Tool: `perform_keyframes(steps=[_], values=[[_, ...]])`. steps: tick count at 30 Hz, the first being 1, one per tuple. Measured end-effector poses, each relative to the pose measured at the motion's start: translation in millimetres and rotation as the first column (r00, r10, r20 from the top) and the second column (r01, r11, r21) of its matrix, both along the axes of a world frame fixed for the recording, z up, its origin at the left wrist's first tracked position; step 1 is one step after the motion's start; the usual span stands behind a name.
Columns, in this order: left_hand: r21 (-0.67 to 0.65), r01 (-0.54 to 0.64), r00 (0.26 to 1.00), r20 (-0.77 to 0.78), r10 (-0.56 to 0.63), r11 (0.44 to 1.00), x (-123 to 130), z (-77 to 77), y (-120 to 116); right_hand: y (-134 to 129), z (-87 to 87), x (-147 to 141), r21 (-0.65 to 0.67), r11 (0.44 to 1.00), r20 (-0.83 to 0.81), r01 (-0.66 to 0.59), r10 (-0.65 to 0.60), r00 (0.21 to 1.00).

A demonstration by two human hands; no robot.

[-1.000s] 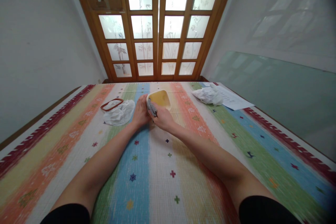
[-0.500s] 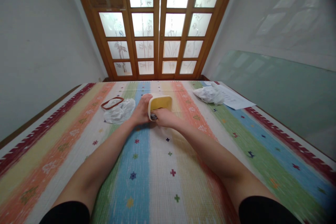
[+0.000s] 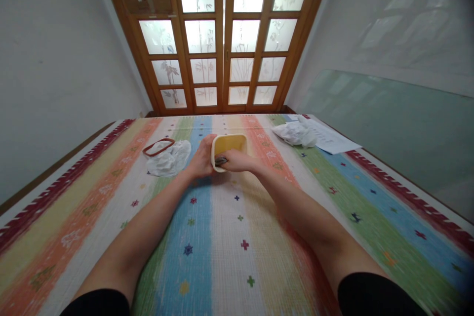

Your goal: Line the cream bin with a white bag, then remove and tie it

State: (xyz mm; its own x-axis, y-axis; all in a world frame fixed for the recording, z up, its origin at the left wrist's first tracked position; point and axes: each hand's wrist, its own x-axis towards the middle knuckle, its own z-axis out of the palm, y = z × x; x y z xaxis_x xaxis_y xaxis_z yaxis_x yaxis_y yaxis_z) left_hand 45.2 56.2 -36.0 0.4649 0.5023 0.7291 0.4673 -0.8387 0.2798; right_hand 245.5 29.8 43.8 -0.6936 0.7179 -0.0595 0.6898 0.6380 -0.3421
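Note:
A pale yellow, rounded rectangular container (image 3: 242, 141) stands tilted at the middle of the table, its mouth turned towards me. My left hand (image 3: 203, 159) is closed around its left side. My right hand (image 3: 236, 160) reaches into the mouth with bent fingers. Pinched in them is a small dark grey thing (image 3: 221, 160), close to the container's lower left inner wall; its kind I cannot make out. The fingertips are partly hidden.
On the left, a reddish-brown rounded ring (image 3: 158, 146) lies against crumpled white material (image 3: 172, 159). At the back right, a white crumpled bundle (image 3: 296, 133) rests by printed paper sheets (image 3: 335, 139). A striped cloth (image 3: 225, 256) covers the table.
The container has shifted slightly to the right, with both hands. My right hand has moved a little up and right, and more of the grey thing shows.

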Motion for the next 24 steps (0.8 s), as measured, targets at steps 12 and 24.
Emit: perform_keyframes(steps=[12, 24], values=[[-0.033, 0.086, 0.993, 0.080, -0.083, 0.996, 6, 4.0, -3, -20, 21.2, 7, 0.028, 0.998, 0.110, -0.064, 0.060, 0.992], [-0.029, 0.108, 0.993, 0.041, -0.107, 0.994, 15, 5.5, -6, -9, 4.2, -2, -0.018, 0.997, 0.150, 0.069, -0.065, 0.987]])
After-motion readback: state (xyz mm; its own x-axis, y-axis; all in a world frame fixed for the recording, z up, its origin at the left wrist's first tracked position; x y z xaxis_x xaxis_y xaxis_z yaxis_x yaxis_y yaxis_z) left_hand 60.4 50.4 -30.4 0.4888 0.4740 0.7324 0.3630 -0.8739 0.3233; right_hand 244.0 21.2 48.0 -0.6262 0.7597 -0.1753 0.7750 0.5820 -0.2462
